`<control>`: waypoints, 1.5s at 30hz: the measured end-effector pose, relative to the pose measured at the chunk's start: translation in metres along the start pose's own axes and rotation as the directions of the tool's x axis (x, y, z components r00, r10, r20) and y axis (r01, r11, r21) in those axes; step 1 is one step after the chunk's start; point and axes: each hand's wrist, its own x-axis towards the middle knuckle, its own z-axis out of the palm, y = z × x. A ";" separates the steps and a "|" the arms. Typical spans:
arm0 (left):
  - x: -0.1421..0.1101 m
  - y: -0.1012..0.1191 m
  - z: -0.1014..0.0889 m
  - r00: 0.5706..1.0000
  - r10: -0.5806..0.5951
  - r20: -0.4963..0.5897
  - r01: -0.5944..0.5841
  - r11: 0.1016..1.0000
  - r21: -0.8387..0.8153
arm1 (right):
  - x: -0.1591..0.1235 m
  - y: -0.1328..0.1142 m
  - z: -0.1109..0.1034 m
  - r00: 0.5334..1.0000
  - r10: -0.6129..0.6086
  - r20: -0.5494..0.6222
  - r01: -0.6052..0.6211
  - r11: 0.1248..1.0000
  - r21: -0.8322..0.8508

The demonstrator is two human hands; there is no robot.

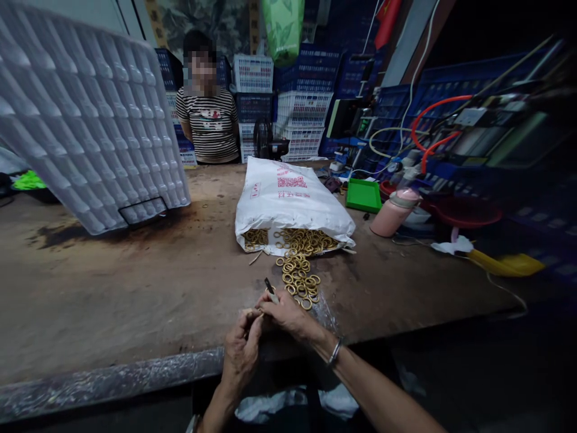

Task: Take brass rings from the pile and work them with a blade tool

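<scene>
R fingers pinching small tool, L fingers closed on sth tiny, rings & sack just beyond

My hands sit at the near edge of the workbench. To my left the bench top is open wood, free all the way to the white moulded tray leaning up at the far left. Straight ahead, a spill of brass rings lies just beyond my fingers, and the white sack blocks the way behind it. To the right, a pink bottle, green tray and yellow scoop crowd the bench.
</scene>
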 end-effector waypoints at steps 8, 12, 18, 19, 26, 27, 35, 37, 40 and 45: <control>0.001 -0.001 0.003 0.929 -0.358 0.097 0.368 0.921 -0.127 | -0.008 -0.007 0.001 0.999 -0.032 -0.031 0.031 0.999 -0.043; -0.002 0.001 0.003 0.920 -0.358 0.159 0.381 0.912 -0.150 | -0.008 -0.009 0.003 0.999 -0.042 -0.024 0.040 0.996 -0.073; -0.006 -0.001 0.001 0.927 -0.358 0.113 0.375 0.892 -0.254 | -0.002 0.009 0.002 0.977 -0.183 -0.113 0.144 0.948 -0.284; -0.005 0.000 0.001 0.930 -0.351 0.112 0.368 0.896 -0.248 | -0.003 0.012 0.001 0.969 -0.227 -0.099 0.177 0.916 -0.359; -0.001 0.004 0.005 0.939 -0.343 0.035 0.341 0.909 -0.240 | -0.015 0.017 0.001 0.945 -0.315 0.084 0.289 0.688 -0.666; -0.001 0.004 0.005 0.945 -0.324 0.033 0.323 0.918 -0.230 | -0.015 0.016 0.001 0.944 -0.314 0.098 0.293 0.669 -0.683; -0.002 0.001 0.001 0.970 -0.240 0.037 0.242 0.965 -0.105 | -0.016 0.011 0.001 0.950 -0.258 0.176 0.302 0.610 -0.733; -0.003 -0.002 0.000 0.974 -0.226 0.036 0.228 0.969 -0.092 | -0.016 0.011 0.001 0.952 -0.238 0.195 0.302 0.603 -0.738; -0.004 -0.005 -0.001 0.973 -0.228 0.036 0.230 0.970 -0.083 | -0.017 0.011 0.000 0.957 -0.193 0.215 0.288 0.591 -0.753; -0.005 -0.010 -0.003 0.969 -0.243 0.035 0.245 0.968 -0.059 | -0.019 0.011 0.002 0.967 -0.160 0.199 0.255 0.560 -0.788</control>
